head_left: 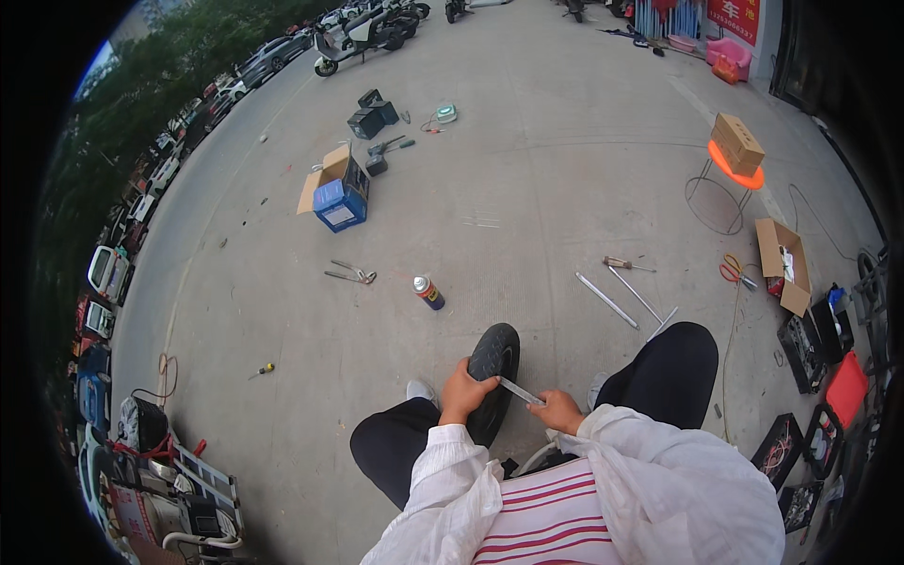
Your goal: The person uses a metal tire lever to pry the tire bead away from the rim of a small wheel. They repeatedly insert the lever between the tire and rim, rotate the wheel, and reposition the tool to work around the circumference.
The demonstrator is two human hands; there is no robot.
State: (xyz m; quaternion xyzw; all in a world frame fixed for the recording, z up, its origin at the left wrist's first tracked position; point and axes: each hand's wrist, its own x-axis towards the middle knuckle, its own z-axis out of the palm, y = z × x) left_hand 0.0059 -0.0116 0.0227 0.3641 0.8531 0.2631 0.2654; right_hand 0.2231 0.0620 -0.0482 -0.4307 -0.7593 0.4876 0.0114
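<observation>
A black tyre [495, 350] stands upright between my legs in the lower middle. My left hand [460, 391] is closed on the tyre's left side, its thumb by one end of a flat silver metal bar [516, 390]. My right hand [557, 411] grips the other end of that bar, which lies against the tyre. An aerosol can [428, 293] stands on the pavement just ahead. Pliers and a wrench [351, 274] lie to its left.
A blue open box [339, 202], black blocks [366, 121], an orange stool [737, 176] with a carton, metal tubes [607, 299], scissors [733, 270], toolboxes [803, 353] and a yellow-handled screwdriver [267, 368] are around me. Scooters [354, 45] and cars stand farther off.
</observation>
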